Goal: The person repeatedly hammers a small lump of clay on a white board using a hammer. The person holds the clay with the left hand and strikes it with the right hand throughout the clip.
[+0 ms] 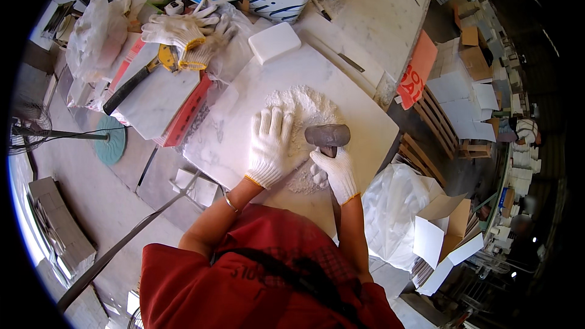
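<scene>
A heap of white powder [303, 100] with crumbly bits is spread over a pale marble-like slab [228, 100]. My left hand [269, 143], in a white knit glove, rests palm down on the near left part of the heap, its fingers stretched out and the thumb pointing right. In my right hand [336, 170], gloved the same way, is a hammer [328, 136] with a thick dark head. My fingers wrap round its handle just below the head, which sits over the right side of the powder. Most of the handle is hidden.
A white block [274, 42] lies at the slab's far edge, with a thin blade [351, 63] beyond it. On the left are spare gloves [177, 31] and a yellow-and-black tool [140, 78] on a slab. Plastic wrapping [396, 213] and an open carton [448, 231] stand right.
</scene>
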Motion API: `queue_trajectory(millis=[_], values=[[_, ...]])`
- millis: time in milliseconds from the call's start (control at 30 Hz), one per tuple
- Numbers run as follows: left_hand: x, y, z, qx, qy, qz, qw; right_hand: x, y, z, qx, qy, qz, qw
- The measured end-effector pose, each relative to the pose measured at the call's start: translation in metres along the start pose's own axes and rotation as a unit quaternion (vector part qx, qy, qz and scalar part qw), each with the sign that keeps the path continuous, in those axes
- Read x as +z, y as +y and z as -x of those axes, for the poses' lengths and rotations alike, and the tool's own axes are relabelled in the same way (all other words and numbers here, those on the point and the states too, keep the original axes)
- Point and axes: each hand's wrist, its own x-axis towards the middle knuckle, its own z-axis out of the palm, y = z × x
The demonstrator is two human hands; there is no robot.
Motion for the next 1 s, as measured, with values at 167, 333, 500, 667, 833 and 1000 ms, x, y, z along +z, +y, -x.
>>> queue_trajectory(millis=[167,333,500,667,833,1000], values=[[-0.002,0.001,0.000,-0.002,-0.009,-0.002,1.000,0.006,-0.023,0.030,-0.084,0.069,0.001,0.994],[-0.002,0.001,-0.002,-0.006,-0.035,-0.009,0.999,0.017,0.016,-0.016,-0.047,0.037,0.063,0.996],[-0.001,0.002,-0.001,-0.014,-0.028,-0.019,0.999,0.015,-0.007,-0.002,0.004,0.012,0.000,1.000],[0.000,-0.001,0.000,-0.006,-0.015,-0.007,1.000,0.012,-0.021,0.028,-0.093,0.060,-0.012,0.994],[-0.004,0.002,-0.004,0.001,-0.032,-0.015,0.999,0.012,0.025,-0.019,-0.078,0.045,0.073,0.993],[-0.006,0.000,-0.005,0.003,-0.019,0.003,1.000,0.005,0.001,-0.010,-0.010,0.016,-0.012,1.000]])
